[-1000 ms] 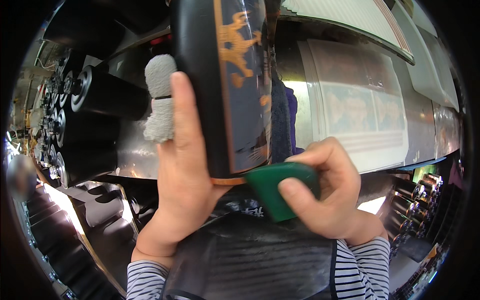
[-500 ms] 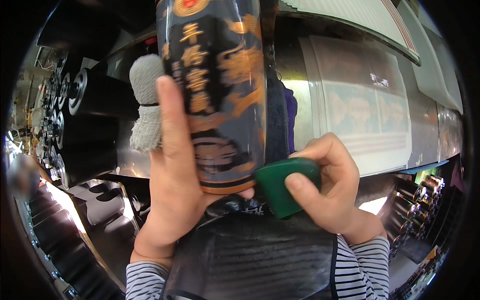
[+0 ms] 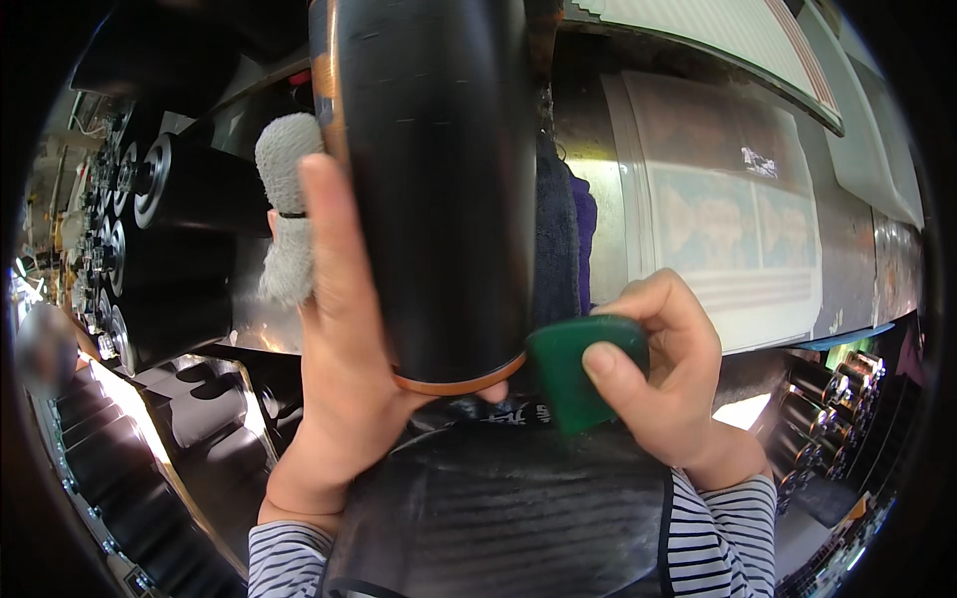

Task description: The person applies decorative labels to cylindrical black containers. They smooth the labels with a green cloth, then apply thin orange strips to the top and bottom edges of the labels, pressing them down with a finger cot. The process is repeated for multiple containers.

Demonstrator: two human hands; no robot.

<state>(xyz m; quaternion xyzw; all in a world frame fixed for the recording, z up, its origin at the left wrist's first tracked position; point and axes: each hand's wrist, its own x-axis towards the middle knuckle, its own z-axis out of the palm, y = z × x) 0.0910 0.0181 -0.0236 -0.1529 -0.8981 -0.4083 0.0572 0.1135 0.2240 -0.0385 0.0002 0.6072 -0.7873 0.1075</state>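
Turned plain-side out, the tall black glossy cylinder [image 3: 434, 189] sits gripped in left hand [image 3: 339, 399]; right hand [image 3: 668, 384] fingers pinch green sponge pad [image 3: 578, 369] — keep it flat against the rim.

Left hand [image 3: 339, 399] was wrapped around a big black cylinder [image 3: 434, 189] with an orange band along its lower rim, held upright and close to the camera, thumb running up its left side. Right hand [image 3: 663, 374] pinched a green pad [image 3: 563, 374] against the cylinder's bottom right edge. A grey fuzzy cloth [image 3: 287, 214] stuck up just behind the left thumb. Black rollers [image 3: 174, 249] were stacked off to the left, and a printed sheet [image 3: 728, 219] lay on the metal surface at the right. A dark apron [image 3: 498, 518] filled the bottom between striped sleeves [image 3: 723, 533].
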